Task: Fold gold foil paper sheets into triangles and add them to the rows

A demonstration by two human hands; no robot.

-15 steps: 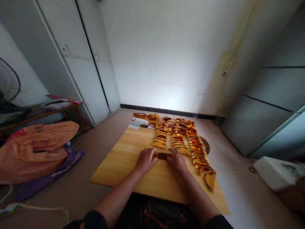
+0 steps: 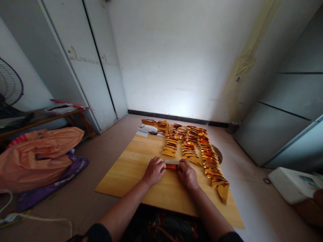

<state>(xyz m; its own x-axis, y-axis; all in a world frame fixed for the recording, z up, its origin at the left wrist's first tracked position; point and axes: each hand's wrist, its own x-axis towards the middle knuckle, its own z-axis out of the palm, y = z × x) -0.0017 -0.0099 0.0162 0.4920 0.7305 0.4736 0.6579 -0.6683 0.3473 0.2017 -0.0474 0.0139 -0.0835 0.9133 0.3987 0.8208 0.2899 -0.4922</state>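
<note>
- Through the head camera I have the left hand (image 2: 154,170) and the right hand (image 2: 187,173) side by side, low over the worktop (image 2: 126,171).
- My left grip is curled onto the left end of a paper strip (image 2: 171,166), holding it.
- My right grip holds the right end of it the same way.
- The strip lies between them, toward the near side of the worktop, pale along its far edge and shiny copper along its near one.
- Just beyond it I see rows of folded gold paper (image 2: 212,163) running toward the far edge, the right row reaching nearest.
- At the far left corner I make out white paper (image 2: 148,128) beside a gold bundle (image 2: 163,126).
- On the floor, I find an orange cloth (image 2: 47,148) over a purple bag (image 2: 58,186) at left, and a white box (image 2: 292,185) at right.
</note>
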